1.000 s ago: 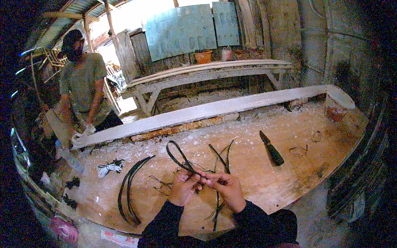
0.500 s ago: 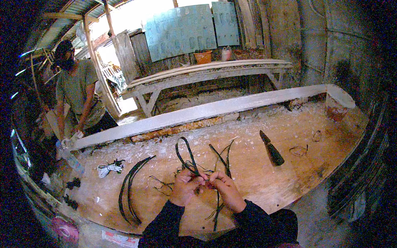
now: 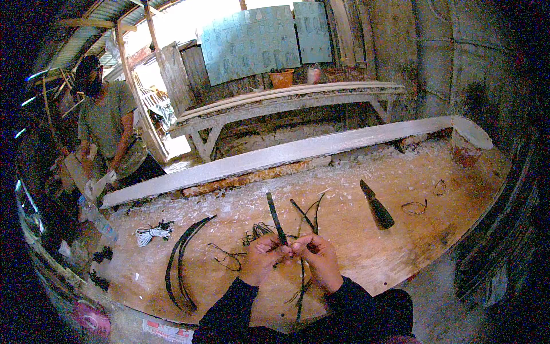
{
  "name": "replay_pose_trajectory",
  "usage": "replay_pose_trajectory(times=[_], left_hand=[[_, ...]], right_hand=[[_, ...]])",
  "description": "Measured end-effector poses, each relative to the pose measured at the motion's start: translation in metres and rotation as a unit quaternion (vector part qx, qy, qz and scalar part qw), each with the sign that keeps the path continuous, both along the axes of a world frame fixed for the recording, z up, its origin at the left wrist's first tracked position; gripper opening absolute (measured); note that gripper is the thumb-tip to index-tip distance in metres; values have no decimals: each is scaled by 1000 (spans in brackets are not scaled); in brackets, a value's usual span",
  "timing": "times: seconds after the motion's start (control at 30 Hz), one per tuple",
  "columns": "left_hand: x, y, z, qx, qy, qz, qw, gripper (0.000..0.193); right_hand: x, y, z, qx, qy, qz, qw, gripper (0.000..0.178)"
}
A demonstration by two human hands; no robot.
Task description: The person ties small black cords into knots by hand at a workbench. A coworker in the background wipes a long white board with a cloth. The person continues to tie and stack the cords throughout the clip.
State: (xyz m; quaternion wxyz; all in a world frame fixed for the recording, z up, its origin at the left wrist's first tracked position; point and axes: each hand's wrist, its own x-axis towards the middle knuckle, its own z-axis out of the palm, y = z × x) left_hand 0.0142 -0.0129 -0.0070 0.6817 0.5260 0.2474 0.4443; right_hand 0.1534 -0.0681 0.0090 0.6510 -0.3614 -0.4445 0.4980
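A narrow black strip rises from the fingertips of both my hands above the plywood board. My left hand pinches its lower end. My right hand is closed too, its thumb and finger meeting the left fingertips at that same end; the exact grip point is hidden by the fingers. Behind my left hand lies a tangle of thin black cord. More black strips lie crossed beyond my right hand, running under it toward the board's front edge. Long curved black strips rest to the left.
A dark tapered object and thin wire loops lie to the right. At left are a white cord bundle, black clumps and a plastic bottle. A white beam borders the back. A person stands far left.
The black strip, an open loop half a second ago, now appears as one narrow upright band. Both hands remain together at its lower end, the right slightly shifted.
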Motion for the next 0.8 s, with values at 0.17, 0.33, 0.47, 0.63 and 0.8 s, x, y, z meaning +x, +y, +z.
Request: replay_pose_trajectory(times=[0.17, 0.33, 0.47, 0.63, 0.8], left_hand=[[-2, 3, -2, 12, -8, 25, 1000, 8], [-3, 2, 1, -8, -39, 14, 999, 9], [-4, -2, 7, -25, -57, 0, 998, 15], [-5, -2, 10, -36, -90, -44, 994, 18], [-5, -1, 8, -66, -96, -49, 992, 14]], right_hand=[[0, 0, 1, -9, 2, 19, 1000, 18], [0, -1, 1, -5, 20, 36, 999, 21], [1, -1, -1, 11, 32, 49, 998, 16], [2, -1, -3, -4, 43, 74, 996, 9], [0, -5, 2, 187, -201, -105, 956, 12]])
